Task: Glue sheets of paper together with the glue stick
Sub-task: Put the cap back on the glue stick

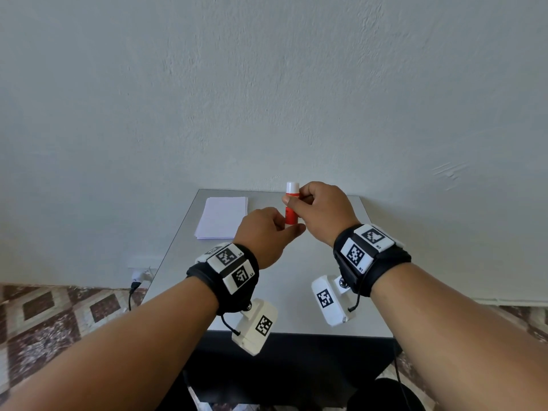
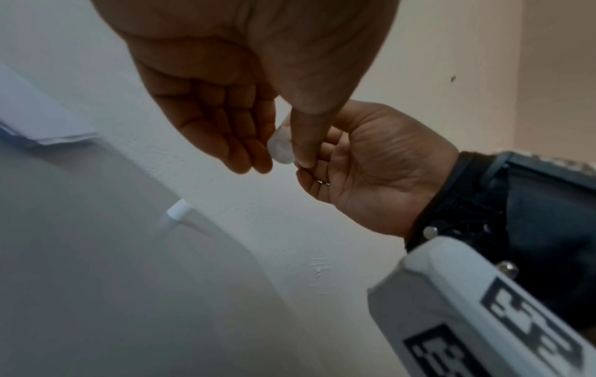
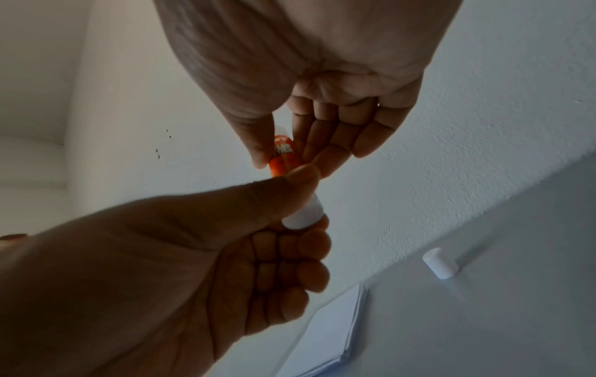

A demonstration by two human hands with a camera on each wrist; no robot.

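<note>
Holding the glue stick (image 1: 291, 209) upright above the surface's (image 1: 296, 292) far edge, right hand (image 1: 321, 213) pinching its body, left hand (image 1: 267, 232) gripping its base; cap (image 3: 440, 263) off, paper stack (image 1: 222, 217) at far-left corner still unglued.

I see right hand (image 3: 322, 107) pinching orange glue stick (image 3: 285, 155); left hand (image 3: 193, 267) grips its white base. Cap (image 3: 440, 262) lies on table (image 3: 500, 318) near paper stack (image 3: 329, 329).
</note>
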